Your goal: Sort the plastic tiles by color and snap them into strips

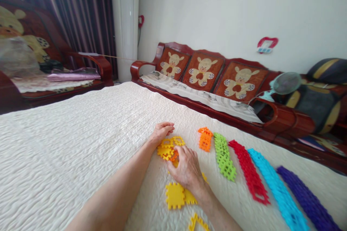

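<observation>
My left hand [162, 132] rests at the far side of a small heap of yellow interlocking plastic pieces [165, 150], its fingers curled together. Whatever it may hold is hidden. My right hand [186, 168] reaches over the near side of the heap, thumb and index finger apart. In the gap between them lie an orange piece [175, 156] and part of a yellow one. Below that hand, a flat yellow square with notched edges [175, 195] overlaps another yellow piece. Nearer still is a yellow open-frame piece [197, 222], cut off by the picture's edge.
Rows of similar pieces lie to the right: orange [205, 140], green [224, 157], red [249, 173], light blue [279, 189] and purple [309, 200]. All rest on a white quilted cover [81, 144]. Beyond its edge stands a wooden sofa [200, 95] with bear cushions.
</observation>
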A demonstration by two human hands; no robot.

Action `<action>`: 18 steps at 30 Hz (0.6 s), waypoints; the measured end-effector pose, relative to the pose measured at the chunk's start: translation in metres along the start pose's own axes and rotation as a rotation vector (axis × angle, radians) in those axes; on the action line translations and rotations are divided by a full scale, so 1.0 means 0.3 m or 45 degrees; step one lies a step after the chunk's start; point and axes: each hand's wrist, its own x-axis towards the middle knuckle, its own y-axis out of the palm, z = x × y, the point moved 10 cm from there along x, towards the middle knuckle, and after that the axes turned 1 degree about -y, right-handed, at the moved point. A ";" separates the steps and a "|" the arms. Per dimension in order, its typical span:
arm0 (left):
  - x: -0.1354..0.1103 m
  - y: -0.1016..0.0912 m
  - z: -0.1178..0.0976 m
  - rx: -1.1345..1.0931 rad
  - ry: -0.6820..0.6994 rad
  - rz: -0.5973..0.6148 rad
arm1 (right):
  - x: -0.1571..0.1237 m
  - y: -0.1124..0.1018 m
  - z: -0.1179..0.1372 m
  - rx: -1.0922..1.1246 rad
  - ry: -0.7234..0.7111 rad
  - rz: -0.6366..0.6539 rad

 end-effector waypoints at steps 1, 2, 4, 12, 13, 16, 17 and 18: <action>0.001 -0.001 0.002 0.009 0.001 0.001 | 0.004 -0.008 -0.009 0.051 0.004 0.001; 0.003 -0.001 0.004 0.019 0.000 0.001 | 0.007 -0.017 -0.021 0.108 0.010 0.003; 0.005 -0.003 0.010 0.039 -0.009 -0.001 | 0.016 -0.034 -0.052 0.234 0.047 0.017; 0.007 -0.003 0.013 0.067 -0.005 -0.001 | 0.046 -0.077 -0.191 0.554 0.273 0.125; 0.006 -0.002 0.012 0.066 -0.006 0.001 | 0.052 -0.098 -0.204 0.546 0.256 0.118; 0.004 0.000 0.012 0.065 -0.018 0.007 | 0.065 -0.162 -0.238 0.411 0.172 0.139; 0.003 0.001 0.012 0.065 -0.018 0.011 | 0.064 -0.175 -0.248 0.342 0.146 0.179; 0.003 0.001 0.012 0.067 -0.017 0.012 | 0.060 -0.182 -0.259 0.270 0.130 0.228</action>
